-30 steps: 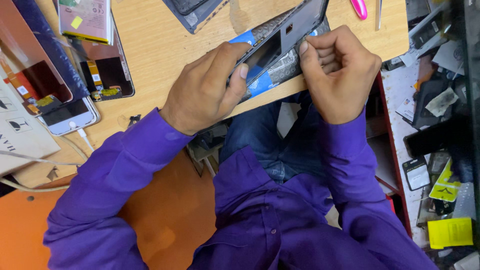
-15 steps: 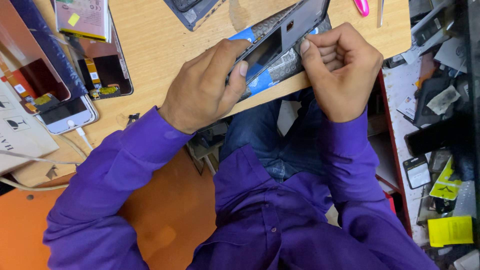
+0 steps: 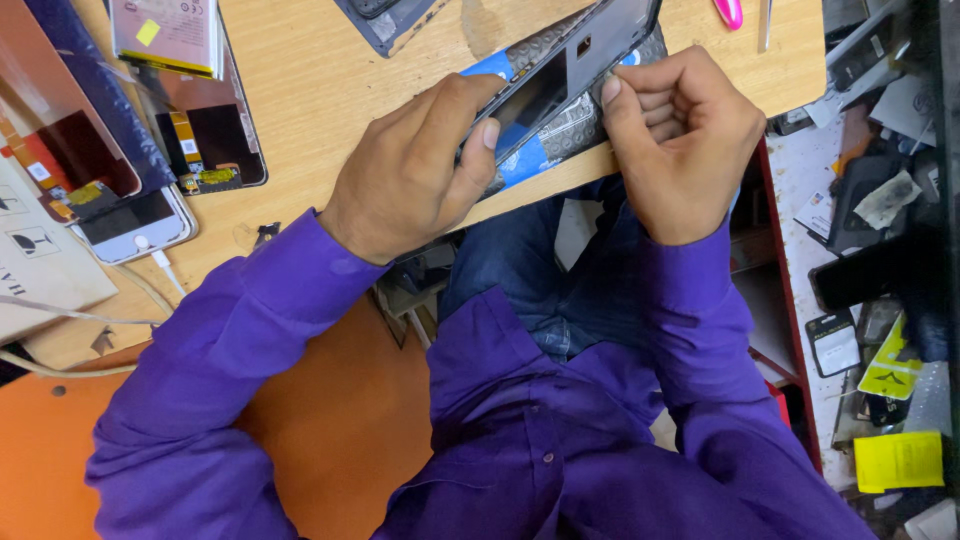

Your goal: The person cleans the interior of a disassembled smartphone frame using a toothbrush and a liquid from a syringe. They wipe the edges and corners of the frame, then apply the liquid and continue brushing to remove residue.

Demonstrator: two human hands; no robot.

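Light wood bench (image 3: 330, 90), grain visible, front edge running diagonally. Orange surface (image 3: 340, 420) below it at lower left. White cables (image 3: 60, 335) cross the bench's left end, one plugged into a white phone (image 3: 135, 225). Cardboard box (image 3: 40, 260) at far left. Red-edged shelf (image 3: 790, 300) at right, packed with phone parts, dark panels and yellow stickers (image 3: 898, 460). Pink tool (image 3: 728, 12) at the top edge of the bench. Light even, soft shadows; walls, windows and lamps out of view.
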